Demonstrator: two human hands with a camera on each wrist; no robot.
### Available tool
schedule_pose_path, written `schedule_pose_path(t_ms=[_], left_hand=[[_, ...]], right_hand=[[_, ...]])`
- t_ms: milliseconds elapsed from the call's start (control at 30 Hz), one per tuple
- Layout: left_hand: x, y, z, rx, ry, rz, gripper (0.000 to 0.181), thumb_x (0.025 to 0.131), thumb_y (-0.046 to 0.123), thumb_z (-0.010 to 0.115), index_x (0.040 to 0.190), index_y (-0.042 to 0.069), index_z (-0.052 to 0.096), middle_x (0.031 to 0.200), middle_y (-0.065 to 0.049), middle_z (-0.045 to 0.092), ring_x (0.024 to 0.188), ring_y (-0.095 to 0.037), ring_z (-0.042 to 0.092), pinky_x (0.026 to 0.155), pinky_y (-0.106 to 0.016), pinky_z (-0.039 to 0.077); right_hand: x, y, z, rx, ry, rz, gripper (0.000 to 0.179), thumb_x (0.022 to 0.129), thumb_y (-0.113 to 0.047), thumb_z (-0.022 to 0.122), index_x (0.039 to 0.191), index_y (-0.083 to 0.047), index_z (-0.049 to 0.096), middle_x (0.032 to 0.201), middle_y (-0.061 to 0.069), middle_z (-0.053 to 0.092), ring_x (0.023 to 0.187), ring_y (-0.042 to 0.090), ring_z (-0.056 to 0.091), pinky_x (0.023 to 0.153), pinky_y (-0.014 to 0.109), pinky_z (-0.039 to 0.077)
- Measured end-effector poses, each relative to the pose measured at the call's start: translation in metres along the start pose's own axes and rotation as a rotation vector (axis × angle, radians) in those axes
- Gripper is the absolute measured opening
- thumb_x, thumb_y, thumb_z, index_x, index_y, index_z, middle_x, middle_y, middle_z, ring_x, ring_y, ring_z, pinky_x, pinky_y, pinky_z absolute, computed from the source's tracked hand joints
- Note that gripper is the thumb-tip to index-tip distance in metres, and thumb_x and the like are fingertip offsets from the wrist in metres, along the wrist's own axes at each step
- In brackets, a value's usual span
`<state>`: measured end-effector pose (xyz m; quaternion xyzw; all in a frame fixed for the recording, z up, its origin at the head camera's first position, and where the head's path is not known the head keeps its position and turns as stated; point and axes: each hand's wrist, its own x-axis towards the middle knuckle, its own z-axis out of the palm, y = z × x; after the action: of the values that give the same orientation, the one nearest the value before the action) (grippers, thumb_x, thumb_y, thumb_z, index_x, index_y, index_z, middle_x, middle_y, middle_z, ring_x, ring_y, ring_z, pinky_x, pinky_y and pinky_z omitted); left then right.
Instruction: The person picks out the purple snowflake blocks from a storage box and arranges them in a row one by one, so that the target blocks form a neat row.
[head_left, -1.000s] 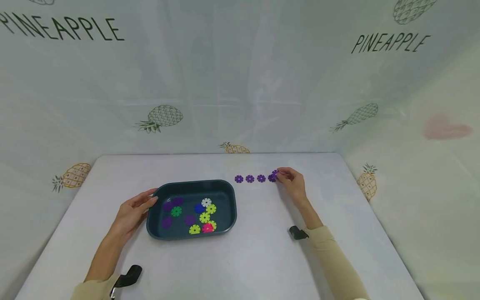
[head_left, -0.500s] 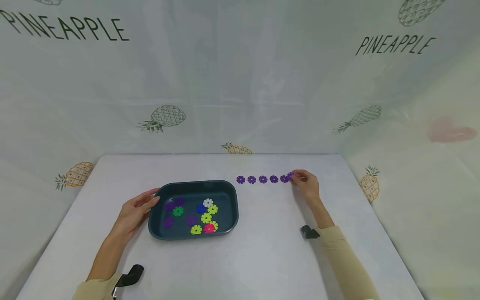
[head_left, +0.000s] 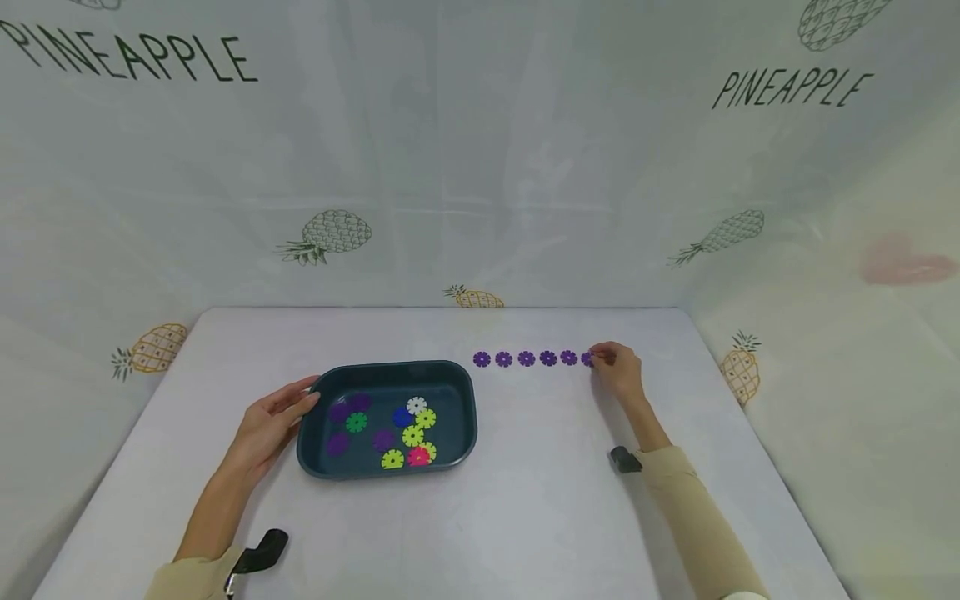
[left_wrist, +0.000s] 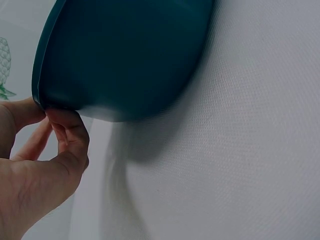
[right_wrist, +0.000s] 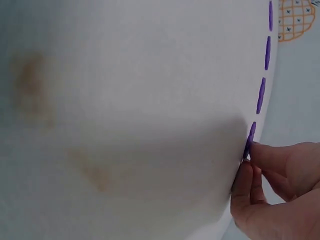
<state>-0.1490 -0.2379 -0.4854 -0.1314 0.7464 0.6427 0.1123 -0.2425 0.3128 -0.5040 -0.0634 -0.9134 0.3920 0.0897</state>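
My left hand (head_left: pixel 264 425) grips the left rim of a dark teal plastic tray (head_left: pixel 461 387), thumb over the edge; the left wrist view shows the fingers (left_wrist: pixel 70 130) pinching that rim. Purple notched plastic discs, like snowflake building pieces, lie in a straight row on the table, one of them a middle disc (head_left: pixel 527 358). At the row's right end my right hand (head_left: pixel 621 372) pinches the last purple disc (head_left: pixel 587 359) at table level, its right side hidden by the fingertips. In the right wrist view, thumb and fingers meet beside the nearest purple disc (right_wrist: pixel 251 132).
Inside the tray lie several yellow discs (head_left: pixel 412 436), several purple discs (head_left: pixel 338 444), a green disc (head_left: pixel 356 422), a blue disc (head_left: pixel 402 417), a white disc (head_left: pixel 416 406) and a pink disc (head_left: pixel 418 457). A pineapple-print curtain (head_left: pixel 480 167) hangs behind the white table (head_left: pixel 525 517).
My right hand has moved right along the row and lowered a purple disc to its end. The row is longer than before. The left hand and tray stay in place; the view shifted slightly.
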Motion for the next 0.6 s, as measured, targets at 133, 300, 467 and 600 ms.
schedule_pose_path(t_ms=[133,300,467,600], left_hand=[[0.000,0.000,0.000,-0.004,0.006,-0.008,0.071,0.094,0.050,0.071,0.154,0.018,0.050,0.129,0.007,0.053,0.114,-0.010,0.048,0.086,-0.016,0.047],[0.000,0.000,0.001,-0.010,0.007,-0.007,0.070,0.094,0.050,0.072,0.153,0.018,0.051,0.128,0.008,0.054,0.113,-0.010,0.048,0.086,-0.016,0.047],[-0.001,0.000,0.001,0.000,0.004,-0.007,0.070,0.094,0.050,0.071,0.153,0.018,0.050,0.131,0.006,0.052,0.116,-0.010,0.047,0.086,-0.015,0.047],[0.000,-0.001,0.000,-0.005,0.001,0.000,0.071,0.095,0.050,0.071,0.154,0.018,0.050,0.131,0.006,0.052,0.116,-0.011,0.047,0.087,-0.015,0.047]], right_hand=[[0.000,-0.001,0.000,-0.003,-0.012,-0.028,0.019,0.100,0.003,0.060,0.116,0.013,0.065,0.112,0.031,0.066,0.107,0.044,0.063,0.096,0.052,0.051],[-0.002,-0.003,-0.002,0.010,-0.004,-0.032,0.022,0.102,0.001,0.057,0.119,0.013,0.064,0.117,0.032,0.064,0.111,0.045,0.062,0.096,0.053,0.051],[-0.004,-0.013,-0.002,0.055,-0.017,-0.092,0.023,0.100,0.002,0.059,0.119,0.012,0.065,0.118,0.032,0.063,0.111,0.045,0.062,0.096,0.053,0.051],[-0.008,-0.026,0.001,0.079,-0.036,-0.141,0.022,0.100,0.001,0.060,0.118,0.011,0.066,0.117,0.030,0.065,0.110,0.044,0.063,0.097,0.053,0.050]])
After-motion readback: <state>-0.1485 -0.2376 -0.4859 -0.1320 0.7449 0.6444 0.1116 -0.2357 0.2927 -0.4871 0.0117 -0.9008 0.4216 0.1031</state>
